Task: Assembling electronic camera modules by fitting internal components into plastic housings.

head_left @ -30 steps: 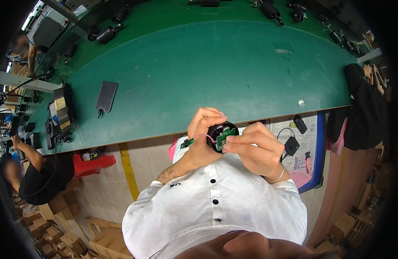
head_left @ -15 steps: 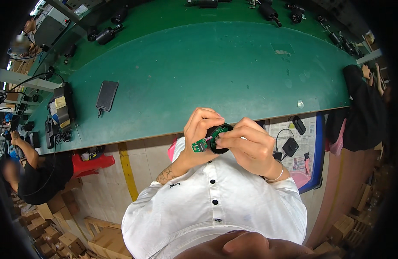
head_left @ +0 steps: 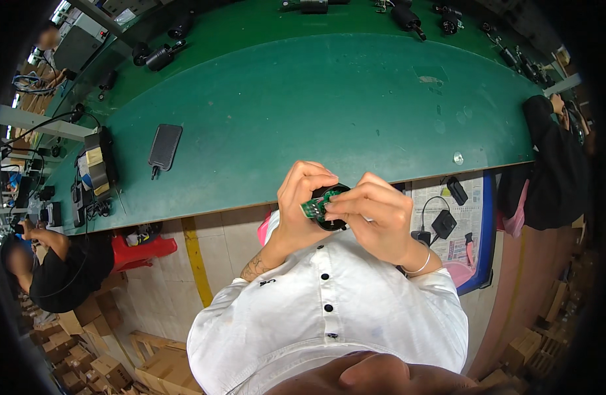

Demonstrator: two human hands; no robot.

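Note:
Close to my chest, just off the bench edge, my left hand [head_left: 295,209] is wrapped round a black round housing [head_left: 333,226], its open end facing up. A small green circuit board [head_left: 312,208] lies tilted over the left side of that opening. My right hand [head_left: 380,212] reaches in from the other side, thumb and fingers pinched at the board's right edge. More green board shows inside the housing, partly hidden behind the right fingers. Whatever lies under the fingertips cannot be made out.
On the green bench [head_left: 283,118] lies a black flat pad [head_left: 165,147], with a black device [head_left: 96,164] further left. Black cylindrical parts [head_left: 159,56] line the back. A blue-rimmed tray [head_left: 485,263] with newspaper and small black devices sits at right. People work on both sides.
The small circuit board has moved up and right, from hanging beside the housing to lying over its opening. My right fingertips have shifted onto its edge.

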